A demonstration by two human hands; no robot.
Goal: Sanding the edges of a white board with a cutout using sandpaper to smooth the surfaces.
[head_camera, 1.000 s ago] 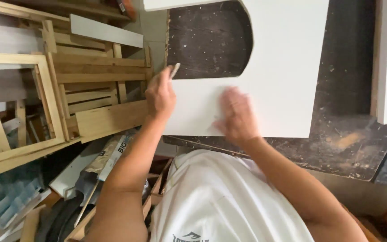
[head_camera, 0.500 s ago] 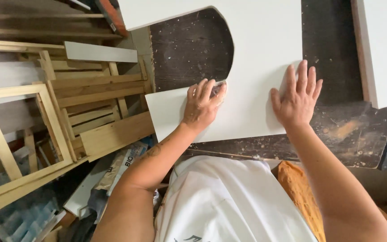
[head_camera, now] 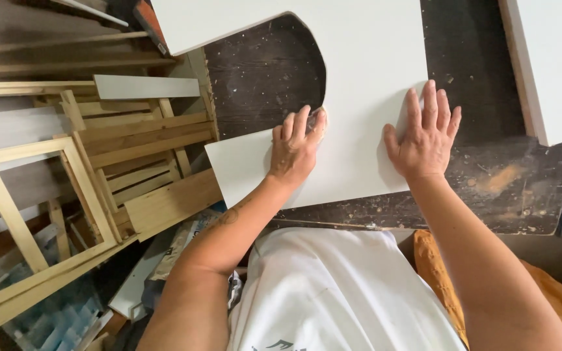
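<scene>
The left hand (head_camera: 294,151) has its fingers (head_camera: 302,122) curled around a small sanding scrap (head_camera: 318,118), pressed against the curved cutout edge of the white board (head_camera: 372,58). The right hand (head_camera: 424,136) lies flat, fingers spread wide, near the board's right edge. The board rests on the dark tabletop (head_camera: 489,188), with bare room to its right; stacked wooden frames (head_camera: 99,149) crowd the left.

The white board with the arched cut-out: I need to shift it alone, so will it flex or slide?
The white board lies dead flat, so it is probably stiff. Its smooth face may slide on the dusty bench. The narrow leg under the left hand looks the weakest part.
</scene>
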